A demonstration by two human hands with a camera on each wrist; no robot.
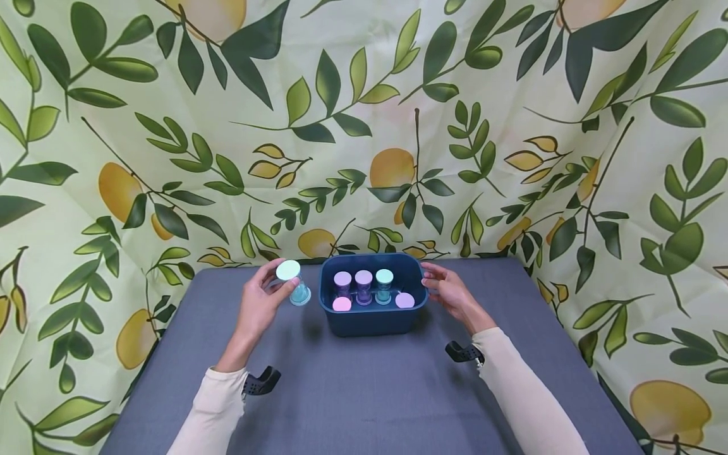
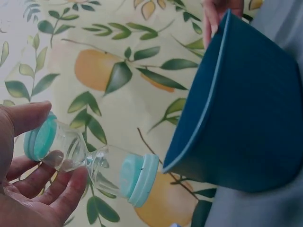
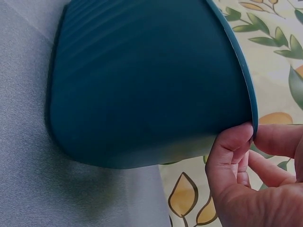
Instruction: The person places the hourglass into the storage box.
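My left hand (image 1: 263, 297) holds a sand timer (image 1: 296, 285) with mint-green caps, left of a dark blue plastic bin (image 1: 370, 324). In the left wrist view the timer (image 2: 86, 156) lies tilted, its clear waist showing, thumb on one cap and fingers under the glass. At the bin's right end, my right hand (image 1: 452, 294) pinches the rim; the right wrist view shows thumb and finger meeting at the rim (image 3: 251, 94). Inside the bin stand several more timers: a purple one (image 1: 363, 287), a mint one (image 1: 383, 287), a pink-capped one (image 1: 342, 304) and others.
The bin stands on a table with a grey-blue cloth (image 1: 352, 392), near its back edge. Behind and at both sides hangs a fabric backdrop (image 1: 352, 164) printed with leaves and fruit. Each wrist wears a black strap device (image 1: 263, 381).
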